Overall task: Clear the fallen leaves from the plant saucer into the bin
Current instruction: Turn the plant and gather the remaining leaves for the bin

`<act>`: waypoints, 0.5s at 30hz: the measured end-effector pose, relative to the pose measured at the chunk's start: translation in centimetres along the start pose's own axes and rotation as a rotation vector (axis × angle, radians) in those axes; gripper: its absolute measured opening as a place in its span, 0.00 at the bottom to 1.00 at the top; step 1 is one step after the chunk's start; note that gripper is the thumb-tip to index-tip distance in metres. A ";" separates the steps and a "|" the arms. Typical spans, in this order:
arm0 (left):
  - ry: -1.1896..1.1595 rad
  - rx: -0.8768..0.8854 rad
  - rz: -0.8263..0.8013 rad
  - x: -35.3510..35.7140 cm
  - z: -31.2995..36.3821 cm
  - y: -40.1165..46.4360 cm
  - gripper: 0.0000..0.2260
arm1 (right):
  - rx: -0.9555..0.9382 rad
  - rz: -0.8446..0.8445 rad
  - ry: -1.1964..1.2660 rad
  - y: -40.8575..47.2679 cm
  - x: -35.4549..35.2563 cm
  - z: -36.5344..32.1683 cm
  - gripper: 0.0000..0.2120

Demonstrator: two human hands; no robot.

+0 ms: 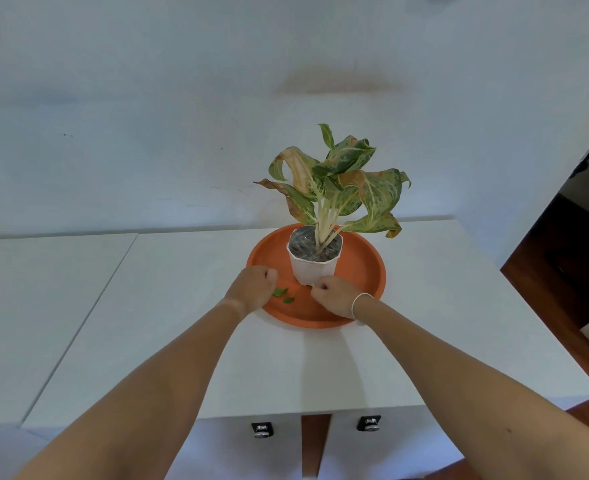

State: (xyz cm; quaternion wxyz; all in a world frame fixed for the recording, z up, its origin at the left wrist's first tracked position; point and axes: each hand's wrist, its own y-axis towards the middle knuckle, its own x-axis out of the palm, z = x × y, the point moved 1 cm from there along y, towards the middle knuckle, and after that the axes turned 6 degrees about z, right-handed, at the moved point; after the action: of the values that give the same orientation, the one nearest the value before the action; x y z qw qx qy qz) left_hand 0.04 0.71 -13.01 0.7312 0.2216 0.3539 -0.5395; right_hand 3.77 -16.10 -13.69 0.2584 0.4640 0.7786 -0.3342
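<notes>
A round orange plant saucer point(362, 271) sits on the white table with a white pot point(315, 270) holding a green and yellow plant point(338, 181). Two small green fallen leaves point(281, 292) lie on the saucer's front left floor. My left hand point(253, 287) hovers over the saucer's left rim with its fingers curled into a fist; nothing shows inside it. My right hand point(334, 297) rests in the saucer at the foot of the pot, its fingertips pinched together on a small dark bit, seemingly a leaf. No bin is in view.
The white table point(189, 327) runs left to a seam with a second white top point(43, 289). A white wall stands just behind the plant. At the right are the table's edge, a wooden floor and a dark doorway point(580, 216). Two drawer locks point(261, 429) sit below the front edge.
</notes>
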 end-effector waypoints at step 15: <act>-0.457 -0.333 0.003 -0.8 -1.9 0.6 0.16 | 0.129 0.011 0.378 0.2 0.6 -0.3 0.12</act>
State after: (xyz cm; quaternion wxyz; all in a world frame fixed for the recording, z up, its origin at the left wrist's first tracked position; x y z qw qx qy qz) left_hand -0.09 2.74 -13.66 0.8191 -0.0285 0.2630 -0.5091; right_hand 3.69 -15.44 -13.99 0.0792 0.5382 0.7877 -0.2892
